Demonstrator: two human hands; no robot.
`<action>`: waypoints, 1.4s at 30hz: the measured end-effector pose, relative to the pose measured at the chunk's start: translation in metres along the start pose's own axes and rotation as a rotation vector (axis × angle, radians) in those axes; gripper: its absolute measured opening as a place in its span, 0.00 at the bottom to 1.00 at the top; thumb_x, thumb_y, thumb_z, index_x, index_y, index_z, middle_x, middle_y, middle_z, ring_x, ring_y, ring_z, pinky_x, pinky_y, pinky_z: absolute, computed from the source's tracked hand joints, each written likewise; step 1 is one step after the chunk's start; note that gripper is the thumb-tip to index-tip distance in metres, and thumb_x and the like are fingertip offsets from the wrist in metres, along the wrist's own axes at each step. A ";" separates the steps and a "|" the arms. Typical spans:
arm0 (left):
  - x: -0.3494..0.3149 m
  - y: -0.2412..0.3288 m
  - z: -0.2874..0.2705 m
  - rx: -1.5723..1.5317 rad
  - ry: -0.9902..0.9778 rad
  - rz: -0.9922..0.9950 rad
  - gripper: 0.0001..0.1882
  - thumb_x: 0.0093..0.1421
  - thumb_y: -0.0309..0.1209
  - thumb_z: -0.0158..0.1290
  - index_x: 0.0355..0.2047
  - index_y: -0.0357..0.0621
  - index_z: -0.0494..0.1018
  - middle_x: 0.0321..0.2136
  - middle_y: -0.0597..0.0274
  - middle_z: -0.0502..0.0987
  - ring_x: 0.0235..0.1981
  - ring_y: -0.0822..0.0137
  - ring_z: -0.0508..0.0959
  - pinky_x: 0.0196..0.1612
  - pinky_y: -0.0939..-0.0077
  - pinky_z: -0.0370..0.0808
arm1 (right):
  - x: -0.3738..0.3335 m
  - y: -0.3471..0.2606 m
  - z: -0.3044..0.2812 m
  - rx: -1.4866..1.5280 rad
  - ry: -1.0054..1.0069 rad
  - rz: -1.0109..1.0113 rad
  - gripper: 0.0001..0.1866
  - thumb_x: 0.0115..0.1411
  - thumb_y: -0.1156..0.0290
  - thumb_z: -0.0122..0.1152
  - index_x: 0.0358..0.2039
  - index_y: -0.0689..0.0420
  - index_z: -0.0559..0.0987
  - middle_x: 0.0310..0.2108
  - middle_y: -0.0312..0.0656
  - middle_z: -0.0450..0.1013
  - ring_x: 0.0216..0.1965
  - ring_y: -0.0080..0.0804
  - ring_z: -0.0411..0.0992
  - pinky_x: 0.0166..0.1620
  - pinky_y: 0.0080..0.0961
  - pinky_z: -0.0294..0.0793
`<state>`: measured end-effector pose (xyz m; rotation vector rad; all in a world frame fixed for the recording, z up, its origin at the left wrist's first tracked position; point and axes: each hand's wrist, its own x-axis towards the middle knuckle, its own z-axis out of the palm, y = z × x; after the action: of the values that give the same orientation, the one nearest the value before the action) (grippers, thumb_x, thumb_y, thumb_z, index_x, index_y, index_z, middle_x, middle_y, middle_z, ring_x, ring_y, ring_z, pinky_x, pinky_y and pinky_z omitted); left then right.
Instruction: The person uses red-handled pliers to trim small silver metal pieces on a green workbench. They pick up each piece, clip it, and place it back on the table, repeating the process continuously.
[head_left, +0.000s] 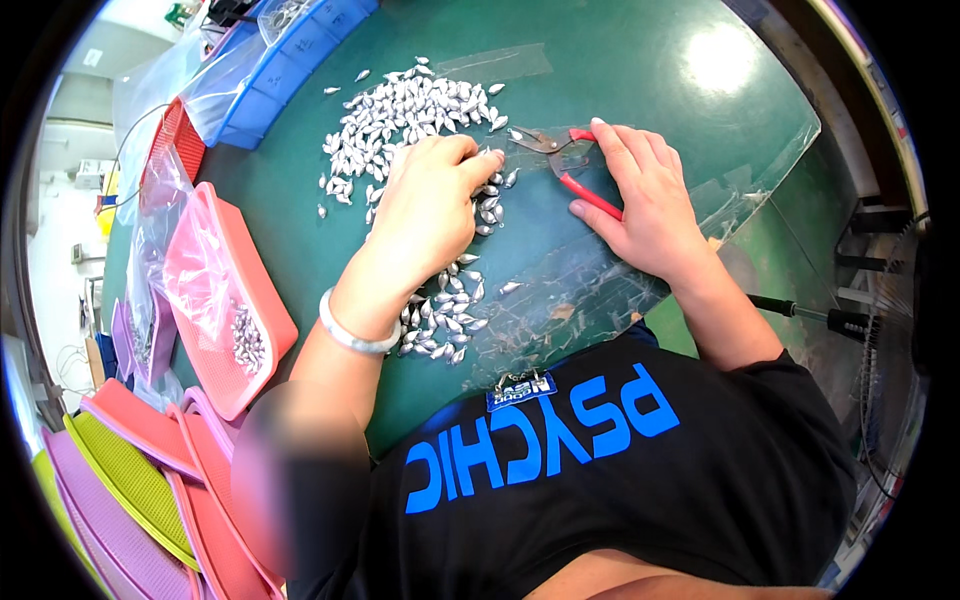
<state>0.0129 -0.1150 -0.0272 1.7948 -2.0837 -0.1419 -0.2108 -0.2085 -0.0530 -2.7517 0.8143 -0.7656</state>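
My right hand point(652, 205) holds a pair of red-handled nippers point(592, 196), thumb on one handle and fingers on the other, the handles spread apart. Their metal jaws point left, and a small silver piece lies at the tip. My left hand point(428, 195) is closed, thumb and forefinger together near the jaws; whatever they pinch is hidden. It reaches over a large heap of small silver teardrop-shaped metal pieces point(405, 108), which look like fishing sinkers. A second group of the silver pieces point(440, 322) lies below my left wrist, closer to my body.
On the left a pink basket point(262, 290) holds a plastic bag and more silver pieces. Beyond it stand a red basket point(172, 150) and a blue bin point(290, 70). Stacked colored baskets point(130, 480) fill the lower left. Clear tape point(560, 310) covers the green table's point(620, 60) near edge.
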 end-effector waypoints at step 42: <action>-0.021 0.029 -0.003 -0.867 0.479 -0.407 0.07 0.52 0.25 0.60 0.26 0.40 0.72 0.23 0.69 0.74 0.25 0.79 0.71 0.31 0.84 0.70 | -0.006 -0.011 -0.010 0.416 0.018 -0.015 0.32 0.51 0.61 0.66 0.53 0.64 0.68 0.43 0.48 0.70 0.41 0.42 0.69 0.42 0.32 0.70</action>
<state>-0.0108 -0.0892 -0.0194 1.4571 -1.0467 -0.5628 -0.2155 -0.1965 -0.0437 -2.3858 0.5606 -0.8526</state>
